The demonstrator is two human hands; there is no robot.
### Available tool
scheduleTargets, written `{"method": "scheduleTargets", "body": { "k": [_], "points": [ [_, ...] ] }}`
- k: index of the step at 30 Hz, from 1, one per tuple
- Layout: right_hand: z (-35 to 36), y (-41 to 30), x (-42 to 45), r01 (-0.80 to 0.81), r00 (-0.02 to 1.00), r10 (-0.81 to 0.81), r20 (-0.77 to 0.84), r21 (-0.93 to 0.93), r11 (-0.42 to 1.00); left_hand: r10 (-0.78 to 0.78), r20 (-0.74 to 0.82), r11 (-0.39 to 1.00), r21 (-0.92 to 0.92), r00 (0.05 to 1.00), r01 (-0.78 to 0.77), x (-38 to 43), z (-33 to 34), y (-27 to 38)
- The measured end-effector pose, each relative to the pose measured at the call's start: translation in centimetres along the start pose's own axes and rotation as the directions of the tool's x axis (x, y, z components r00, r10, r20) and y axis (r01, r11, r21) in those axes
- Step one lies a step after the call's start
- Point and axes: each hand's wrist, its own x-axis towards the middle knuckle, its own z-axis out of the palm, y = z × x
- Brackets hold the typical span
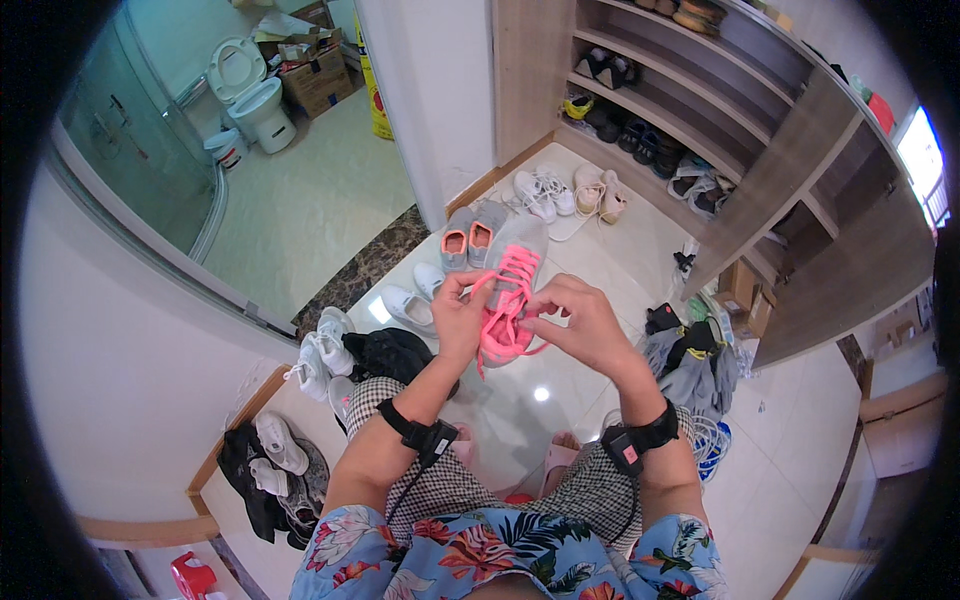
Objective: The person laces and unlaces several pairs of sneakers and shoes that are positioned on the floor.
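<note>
A grey sneaker (523, 234) with a pink lining is up between my hands, toe pointing away from me. Its pink shoelaces (517, 262) cross the tongue, and loose loops and ends hang over the opening. My left hand (459, 311) pinches a lace at the shoe's left side between thumb and fingers. On the opposite side, my right hand (581, 322) has its thumb and index finger close to the laces by the collar; whether a lace is between them cannot be told. Black straps with small devices are on both forearms.
Grey slip-ons with orange lining (454, 244), white slip-ons (409, 306) and white laced sneakers (534, 195) stand on the tiles. An open shoe cabinet (675, 120) is at the upper right. Grey gloves (697, 371) lie right, a black cloth item (390, 352) left. Pink slippers are below.
</note>
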Motion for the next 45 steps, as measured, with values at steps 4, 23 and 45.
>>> {"method": "scheduleTargets", "body": {
  "k": [4,23,45],
  "points": [
    [2.9,0.4,-0.1,0.088,0.994,-0.094,-0.051,-0.102,0.991,-0.036,0.046,0.998,0.047,0.998,0.034,-0.2,0.3,-0.1],
    [-0.4,-1.2,0.4,-0.210,0.929,0.345,-0.132,0.581,0.787,-0.161,0.335,0.866,0.500,0.928,-0.030,-0.2,-1.0,-1.7],
    [2.4,4.4,-0.1,-0.315,0.931,0.362,-0.051,0.387,0.867,0.235,0.611,0.823,0.289,0.756,-0.489,-1.1,0.0,0.8]
  ]
}}
